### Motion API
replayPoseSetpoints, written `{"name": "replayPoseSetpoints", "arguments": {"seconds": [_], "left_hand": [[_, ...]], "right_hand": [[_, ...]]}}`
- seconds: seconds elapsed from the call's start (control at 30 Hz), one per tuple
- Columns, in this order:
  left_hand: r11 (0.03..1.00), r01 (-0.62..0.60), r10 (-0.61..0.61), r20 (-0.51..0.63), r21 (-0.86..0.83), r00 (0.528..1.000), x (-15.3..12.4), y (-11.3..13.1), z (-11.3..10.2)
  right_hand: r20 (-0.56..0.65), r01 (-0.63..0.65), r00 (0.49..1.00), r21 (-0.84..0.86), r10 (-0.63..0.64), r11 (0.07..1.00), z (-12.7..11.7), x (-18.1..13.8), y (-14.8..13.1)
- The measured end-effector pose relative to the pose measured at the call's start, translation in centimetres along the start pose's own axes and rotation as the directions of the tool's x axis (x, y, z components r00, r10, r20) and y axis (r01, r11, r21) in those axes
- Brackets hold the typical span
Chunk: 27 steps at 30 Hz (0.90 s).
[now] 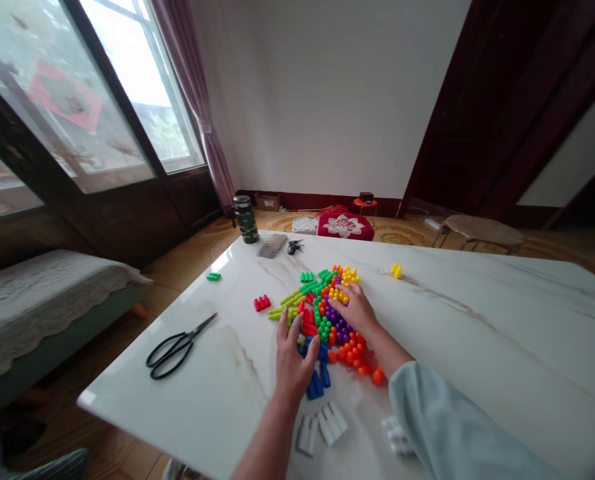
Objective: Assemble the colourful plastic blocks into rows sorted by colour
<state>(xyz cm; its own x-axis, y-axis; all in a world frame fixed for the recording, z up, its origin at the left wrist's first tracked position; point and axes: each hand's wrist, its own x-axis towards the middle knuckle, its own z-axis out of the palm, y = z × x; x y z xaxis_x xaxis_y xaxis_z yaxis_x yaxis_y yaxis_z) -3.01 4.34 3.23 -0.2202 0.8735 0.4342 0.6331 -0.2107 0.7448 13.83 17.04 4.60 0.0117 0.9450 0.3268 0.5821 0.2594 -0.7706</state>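
Left hand (293, 360) hangs open, fingers spread, at the near-left edge of a heap of coloured plastic pieces (338, 321) on the white table (477, 320); right hand (358, 310) lies over the heap's yellow and purple part, fingers bent, though whether it grips one cannot be told. From the left, black-handled scissors (191, 335) lie well apart from the heap, then a small green piece (213, 276), a dark green bottle (246, 221) and a red piece (262, 303). White pieces (331, 423) lie nearer; a yellow piece (396, 271) sits alone rightward.
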Motion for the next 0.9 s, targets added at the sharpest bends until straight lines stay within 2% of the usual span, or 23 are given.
{"name": "replayPoseSetpoints", "arguments": {"seconds": [0.07,0.13,0.2,0.23,0.3,0.4,0.47,0.5,0.53,0.6,0.67,0.73,0.83,0.9], "left_hand": [[0.998,0.045,-0.047,-0.044,-0.046,0.998,0.0,-0.2,-0.2],[0.992,0.089,-0.098,-0.109,-0.089,0.989,0.2,-0.6,-0.4],[0.983,0.119,-0.143,-0.176,-0.136,0.974,0.4,-1.0,-0.7],[0.978,0.129,-0.162,-0.207,-0.162,0.965,0.5,-1.1,-0.8],[0.969,0.134,-0.184,-0.247,-0.205,0.951,0.7,-1.3,-1.3],[0.974,0.092,-0.146,-0.266,-0.206,0.953,0.3,-0.5,-2.4],[0.991,0.008,-0.03,-0.174,-0.13,0.984,-0.9,0.7,-3.4],[0.995,-0.06,0.055,-0.062,-0.075,0.997,-1.8,1.5,-3.9],[0.989,-0.145,0.146,0.094,-0.02,0.985,-2.8,2.3,-4.3],[0.948,-0.315,0.283,0.363,0.031,0.888,-4.7,3.5,-4.8],[0.911,-0.41,0.333,0.497,0.05,0.801,-6.1,3.8,-5.0],[0.895,-0.436,0.333,0.509,0.094,0.794,-6.4,3.0,-5.2],[0.878,-0.425,0.307,0.423,0.22,0.852,-5.4,0.4,-6.2],[0.851,-0.416,0.291,0.371,0.321,0.882,-4.1,-1.5,-7.2]], "right_hand": [[0.064,0.024,0.997,0.109,-0.031,0.994,1.5,-0.1,-2.8],[0.196,0.052,0.975,0.248,-0.102,0.967,1.4,-0.8,-5.6],[0.306,0.074,0.934,0.345,-0.186,0.936,-0.2,-2.5,-7.3],[0.302,0.105,0.93,0.329,-0.21,0.938,-1.6,-3.8,-7.5],[0.188,0.167,0.962,0.173,-0.199,0.971,-5.1,-7.5,-6.0],[0.04,0.186,0.983,-0.172,-0.182,0.967,-10.5,-15.1,0.0],[0.0,0.125,0.991,-0.321,-0.132,0.939,-12.8,-19.9,4.3],[-0.029,0.091,0.994,-0.354,-0.108,0.931,-13.2,-21.7,5.9],[-0.048,0.07,0.994,-0.372,-0.095,0.925,-13.0,-22.9,6.9],[-0.066,0.028,0.996,-0.373,-0.057,0.927,-11.1,-23.3,7.0],[-0.052,0.018,0.998,-0.312,-0.036,0.95,-7.6,-21.5,4.8],[-0.071,0.012,0.997,-0.231,-0.029,0.973,-3.5,-18.7,1.6],[-0.037,0.05,0.998,-0.161,-0.057,0.986,1.8,-15.1,-2.9],[0.005,0.088,0.996,-0.141,-0.088,0.986,3.7,-14.0,-5.0]]}}
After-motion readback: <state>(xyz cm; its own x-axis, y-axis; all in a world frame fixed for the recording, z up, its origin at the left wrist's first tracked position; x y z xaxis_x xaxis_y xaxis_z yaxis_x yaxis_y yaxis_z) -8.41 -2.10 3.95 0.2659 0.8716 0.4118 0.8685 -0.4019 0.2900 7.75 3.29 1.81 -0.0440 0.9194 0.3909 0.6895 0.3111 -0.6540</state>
